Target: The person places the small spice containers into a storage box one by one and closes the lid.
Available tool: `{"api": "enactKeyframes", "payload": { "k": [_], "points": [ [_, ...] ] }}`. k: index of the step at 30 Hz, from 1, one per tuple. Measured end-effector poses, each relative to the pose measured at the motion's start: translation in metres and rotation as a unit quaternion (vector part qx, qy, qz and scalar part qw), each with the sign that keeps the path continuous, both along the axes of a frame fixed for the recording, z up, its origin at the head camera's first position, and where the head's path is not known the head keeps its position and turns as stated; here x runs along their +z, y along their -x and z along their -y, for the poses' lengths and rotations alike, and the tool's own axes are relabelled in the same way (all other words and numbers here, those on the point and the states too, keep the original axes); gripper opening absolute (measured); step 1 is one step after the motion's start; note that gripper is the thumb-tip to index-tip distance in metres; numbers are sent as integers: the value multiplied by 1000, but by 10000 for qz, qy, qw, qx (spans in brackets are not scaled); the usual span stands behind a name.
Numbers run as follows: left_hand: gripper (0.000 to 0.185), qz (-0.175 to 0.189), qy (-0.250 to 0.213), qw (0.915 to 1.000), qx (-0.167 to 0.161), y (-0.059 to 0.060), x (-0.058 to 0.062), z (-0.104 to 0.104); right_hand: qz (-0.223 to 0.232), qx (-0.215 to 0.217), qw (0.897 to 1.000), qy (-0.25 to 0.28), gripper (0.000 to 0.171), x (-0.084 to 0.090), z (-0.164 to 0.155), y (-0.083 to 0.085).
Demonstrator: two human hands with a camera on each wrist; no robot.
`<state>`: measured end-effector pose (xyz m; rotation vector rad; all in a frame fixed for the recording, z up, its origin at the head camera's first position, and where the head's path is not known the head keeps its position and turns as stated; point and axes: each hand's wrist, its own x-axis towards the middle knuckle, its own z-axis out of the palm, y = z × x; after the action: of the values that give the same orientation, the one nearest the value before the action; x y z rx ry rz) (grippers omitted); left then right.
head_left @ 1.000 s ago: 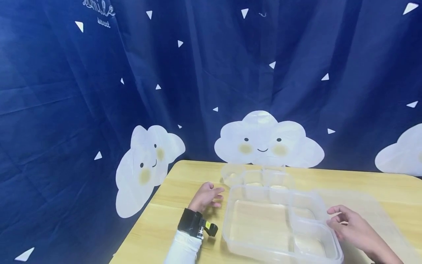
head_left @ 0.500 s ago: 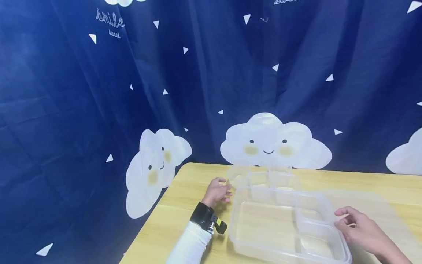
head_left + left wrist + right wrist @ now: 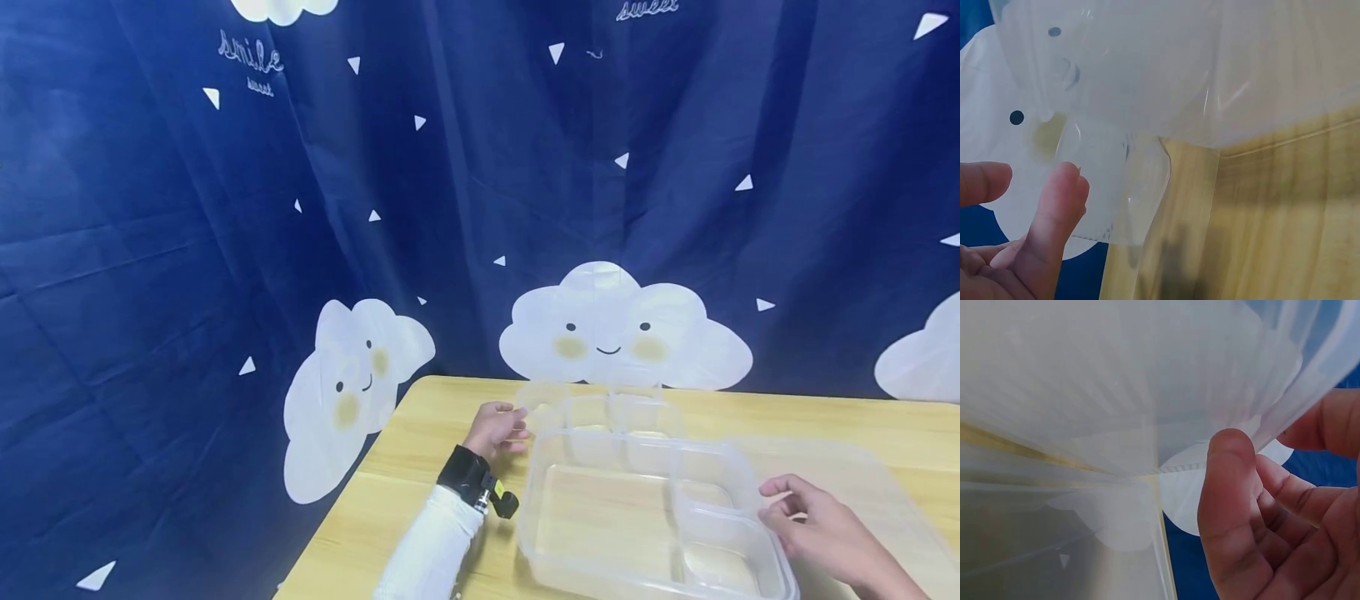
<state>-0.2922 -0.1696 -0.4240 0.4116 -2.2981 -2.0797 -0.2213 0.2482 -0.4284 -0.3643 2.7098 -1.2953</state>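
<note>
left hand point(image 3: 498, 428) relaxed beside clear tray point(image 3: 600, 525), right hand point(image 3: 813, 521) – grip curled on its rim

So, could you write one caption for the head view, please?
Two hands, left hand and right hand, hold a clear divided container on a wooden table.

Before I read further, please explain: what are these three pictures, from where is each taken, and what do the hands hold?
No machine here: a person works with two bare hands. The wide picture comes from a camera on the head; the two close ones come from cameras strapped on the wrists. On the wooden table stands a clear plastic tray with compartments, before a blue cloud curtain. The left hand touches the tray's far left corner; whether it grips is unclear. The right hand holds the tray's right rim, thumb on the edge.
</note>
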Motion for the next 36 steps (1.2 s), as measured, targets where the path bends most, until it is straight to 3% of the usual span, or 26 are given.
{"api": "enactKeyframes", "payload": {
  "k": [13, 19, 28, 36],
  "points": [
    [52, 148, -57, 9998, -125, 18, -7, 0, 117, 18, 9997, -195, 35, 2, -4, 4],
    [39, 263, 39, 9996, -134, 26, -8, 2, 143, 6, 9999, 1, 35, -2, -3, 4],
    [28, 338, -93, 9992, 196, 32, -12, 3, -52, 74, 9999, 145, 33, -7, -3, 4],
    [24, 202, -314, 9980, 510, 34, -13, -3, 233, 77, 9992, 311, 35, -7, -3, 7]
  ]
}}
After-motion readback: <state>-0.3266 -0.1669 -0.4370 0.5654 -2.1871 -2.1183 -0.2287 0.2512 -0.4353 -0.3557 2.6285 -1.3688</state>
